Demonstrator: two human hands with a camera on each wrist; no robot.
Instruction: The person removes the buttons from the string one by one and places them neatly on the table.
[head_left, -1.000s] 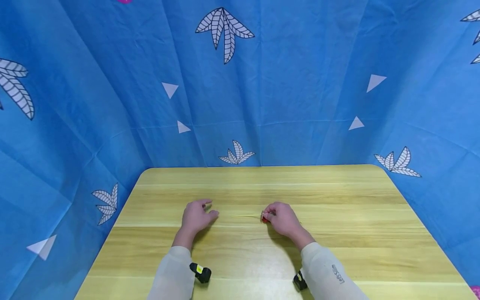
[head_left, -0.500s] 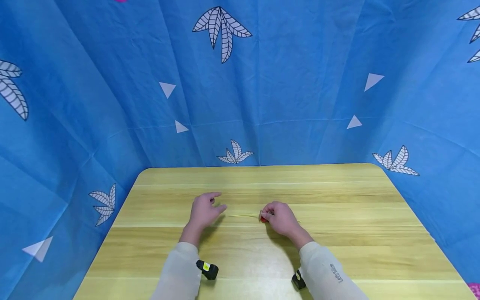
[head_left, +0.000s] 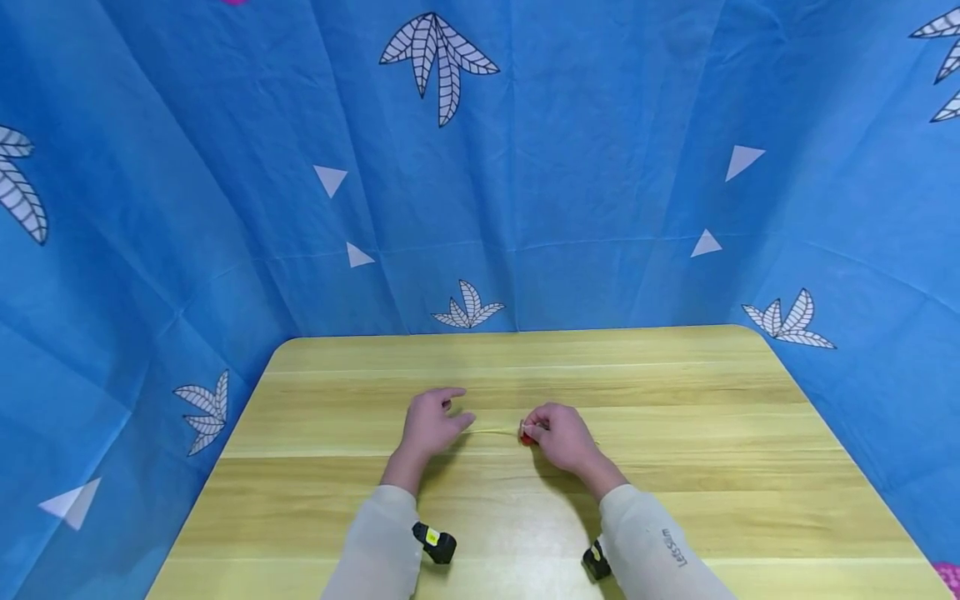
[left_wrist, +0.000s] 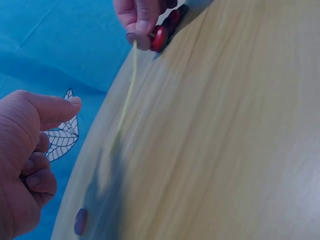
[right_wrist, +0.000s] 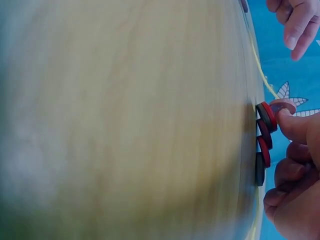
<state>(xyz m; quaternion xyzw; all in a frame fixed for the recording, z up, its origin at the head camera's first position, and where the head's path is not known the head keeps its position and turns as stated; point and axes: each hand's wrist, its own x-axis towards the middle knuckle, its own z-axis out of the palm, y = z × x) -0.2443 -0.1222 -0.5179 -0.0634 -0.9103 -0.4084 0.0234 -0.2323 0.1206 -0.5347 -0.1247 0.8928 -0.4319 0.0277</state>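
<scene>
My right hand [head_left: 564, 435] pinches a flat round brownish bead [left_wrist: 138, 41] between thumb and fingertips, near the middle of the table. A thin yellow cord [left_wrist: 131, 85] runs from this bead toward my left hand. Beside the pinched bead, several red and dark flat beads [right_wrist: 265, 131] stand overlapping in a row close to the tabletop. My left hand [head_left: 433, 425] hovers near the cord's left end, holding nothing. Its forefinger is stretched forward and its thumb is apart from it. More cord shows past the row of beads in the right wrist view.
The wooden table [head_left: 675, 517] has rounded far corners. On it, a single dark reddish disc [left_wrist: 80, 221] lies near the left hand. A blue patterned curtain [head_left: 600, 167] hangs behind and at both sides. Each sleeve carries a black wrist camera [head_left: 438, 546].
My left hand has moved right, toward the cord's left end and the right hand. The right hand stays in place, still pinching the bead. The head view has shifted slightly.
</scene>
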